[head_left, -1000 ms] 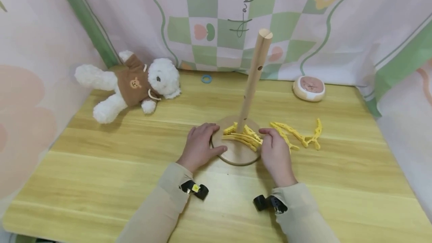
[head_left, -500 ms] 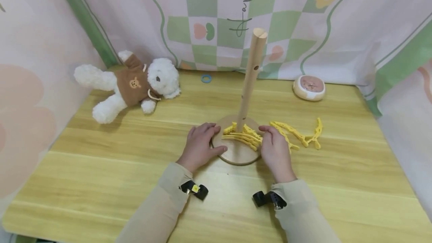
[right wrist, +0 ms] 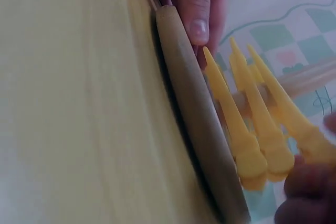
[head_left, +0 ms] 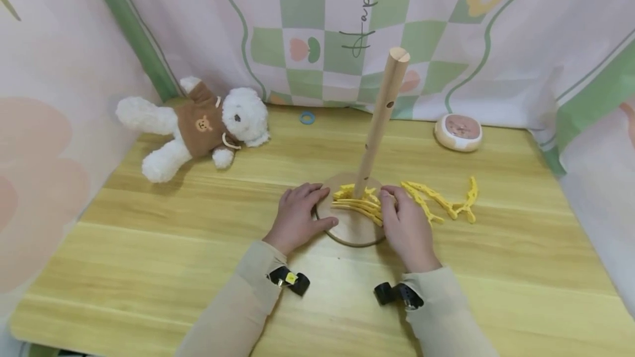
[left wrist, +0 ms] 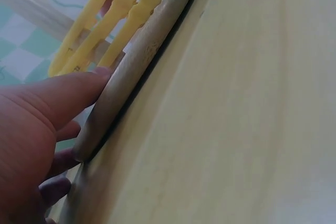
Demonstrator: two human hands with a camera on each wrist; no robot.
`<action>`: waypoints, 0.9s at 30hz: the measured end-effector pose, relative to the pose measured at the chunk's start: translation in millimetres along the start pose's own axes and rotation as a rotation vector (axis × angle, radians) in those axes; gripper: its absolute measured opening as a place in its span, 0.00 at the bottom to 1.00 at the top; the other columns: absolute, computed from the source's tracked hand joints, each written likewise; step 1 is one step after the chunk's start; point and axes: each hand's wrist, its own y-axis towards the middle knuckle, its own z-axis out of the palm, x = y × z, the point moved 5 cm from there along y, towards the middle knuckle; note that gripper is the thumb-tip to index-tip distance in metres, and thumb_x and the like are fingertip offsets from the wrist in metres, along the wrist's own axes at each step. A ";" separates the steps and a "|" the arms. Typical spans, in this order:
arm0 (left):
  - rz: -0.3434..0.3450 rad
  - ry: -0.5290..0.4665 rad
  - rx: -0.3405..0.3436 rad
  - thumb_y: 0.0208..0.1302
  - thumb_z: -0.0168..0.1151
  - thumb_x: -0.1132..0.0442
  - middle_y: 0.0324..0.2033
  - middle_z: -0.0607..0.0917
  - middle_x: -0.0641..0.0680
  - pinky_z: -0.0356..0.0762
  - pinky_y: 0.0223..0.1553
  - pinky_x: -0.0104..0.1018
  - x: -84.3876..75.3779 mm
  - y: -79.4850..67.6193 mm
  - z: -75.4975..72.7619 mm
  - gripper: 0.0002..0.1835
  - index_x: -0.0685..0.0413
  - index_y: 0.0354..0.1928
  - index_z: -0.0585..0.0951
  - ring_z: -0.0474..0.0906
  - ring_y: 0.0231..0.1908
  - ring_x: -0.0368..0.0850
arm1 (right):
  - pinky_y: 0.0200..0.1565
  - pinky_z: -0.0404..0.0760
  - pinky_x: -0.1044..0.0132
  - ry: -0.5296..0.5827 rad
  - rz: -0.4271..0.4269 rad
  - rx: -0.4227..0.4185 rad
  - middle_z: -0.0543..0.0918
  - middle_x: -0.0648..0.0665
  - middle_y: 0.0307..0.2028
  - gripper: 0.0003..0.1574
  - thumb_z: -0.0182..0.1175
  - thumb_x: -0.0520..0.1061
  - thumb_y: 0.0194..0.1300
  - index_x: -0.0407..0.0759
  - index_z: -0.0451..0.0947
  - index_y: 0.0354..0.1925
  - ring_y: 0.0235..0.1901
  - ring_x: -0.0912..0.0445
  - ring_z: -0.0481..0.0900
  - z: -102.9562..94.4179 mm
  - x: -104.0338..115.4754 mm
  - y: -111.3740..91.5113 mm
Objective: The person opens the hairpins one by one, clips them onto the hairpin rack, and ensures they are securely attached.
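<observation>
In the head view a wooden post (head_left: 382, 120) rises from a round wooden base (head_left: 354, 236), leaning right. Several curved yellow plastic pieces (head_left: 359, 211) lie stacked round its foot. My left hand (head_left: 300, 216) holds the base's left side, the thumb (left wrist: 84, 87) on its top edge and the other fingers at the rim in the left wrist view. My right hand (head_left: 408, 230) is at the right end of the stack. In the right wrist view it pinches the knobbed end of the uppermost yellow piece (right wrist: 289, 111); the fingertips are partly out of frame.
More yellow pieces (head_left: 441, 200) lie on the wooden table (head_left: 173, 258) right of the base. A plush toy (head_left: 198, 125) in a brown top lies at the back left. A blue ring (head_left: 307, 118) and a round pink-and-white device (head_left: 458, 132) are near the curtain (head_left: 342, 70).
The post tipped slightly left, then swung right. My right forefinger and thumb have closed in on the end of the yellow stack. My left hand keeps its place on the base.
</observation>
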 end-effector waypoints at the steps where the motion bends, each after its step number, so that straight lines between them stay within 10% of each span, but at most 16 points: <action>1: 0.000 -0.007 0.000 0.61 0.69 0.41 0.70 0.71 0.54 0.44 0.74 0.60 -0.4 0.1 -0.2 0.40 0.50 0.71 0.71 0.61 0.72 0.54 | 0.28 0.74 0.57 0.030 -0.021 0.003 0.79 0.42 0.29 0.33 0.44 0.63 0.78 0.43 0.75 0.63 0.27 0.49 0.76 -2.6 -1.4 -2.1; 7: 0.010 -0.008 0.011 0.61 0.68 0.40 0.71 0.70 0.54 0.43 0.74 0.60 0.4 2.5 0.3 0.41 0.50 0.72 0.70 0.59 0.73 0.56 | 0.30 0.73 0.68 0.097 -0.146 0.021 0.77 0.45 0.39 0.28 0.67 0.53 0.67 0.40 0.77 0.59 0.31 0.54 0.72 -14.6 -22.0 -12.4; 27: -0.001 -0.033 0.004 0.60 0.70 0.41 0.71 0.70 0.56 0.42 0.74 0.60 -2.0 -1.5 1.0 0.41 0.51 0.71 0.71 0.59 0.73 0.57 | 0.44 0.77 0.67 0.200 -0.348 -0.147 0.85 0.44 0.42 0.20 0.74 0.37 0.57 0.37 0.84 0.49 0.42 0.51 0.79 -9.4 -17.9 -16.3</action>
